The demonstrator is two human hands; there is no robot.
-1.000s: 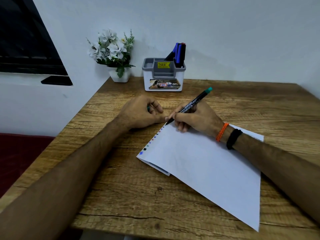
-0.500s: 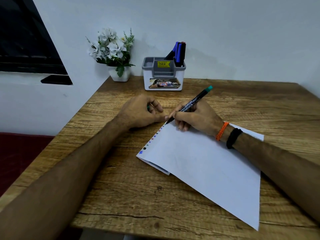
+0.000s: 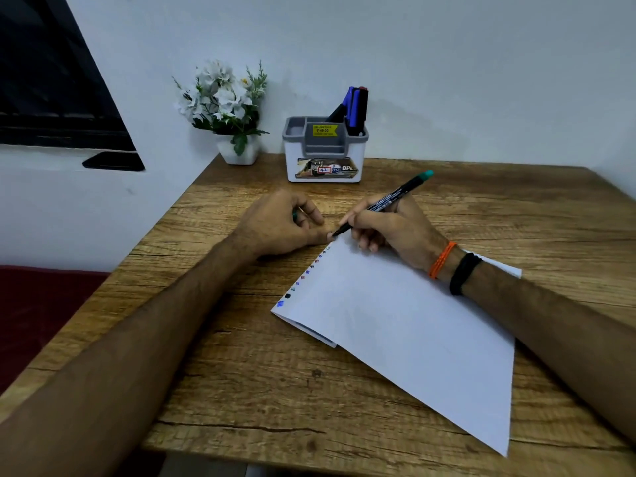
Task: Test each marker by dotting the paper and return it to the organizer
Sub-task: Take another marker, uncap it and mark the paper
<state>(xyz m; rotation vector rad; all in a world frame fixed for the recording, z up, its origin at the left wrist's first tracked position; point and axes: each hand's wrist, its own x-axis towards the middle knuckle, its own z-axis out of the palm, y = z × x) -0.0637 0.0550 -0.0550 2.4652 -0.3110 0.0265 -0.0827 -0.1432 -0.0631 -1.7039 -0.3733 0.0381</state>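
Note:
My right hand point(image 3: 389, 225) grips a black marker with a teal end point(image 3: 395, 193), its tip pressed near the far corner of the white paper point(image 3: 406, 325). A row of several coloured dots point(image 3: 303, 277) runs along the paper's left edge. My left hand point(image 3: 278, 223) rests on the table beside that corner, its fingers curled round a small teal cap point(image 3: 295, 215) that is mostly hidden. The white and grey organizer point(image 3: 325, 151) stands at the back of the table with several markers point(image 3: 354, 106) upright in its right compartment.
A white pot of white flowers point(image 3: 229, 108) stands left of the organizer, at the table's back left corner. The wooden table point(image 3: 275, 380) has its left edge close to my left forearm. A dark window frame is on the left wall.
The marker's tip has stayed at the paper's far corner with only a slight shift. My left hand has not moved.

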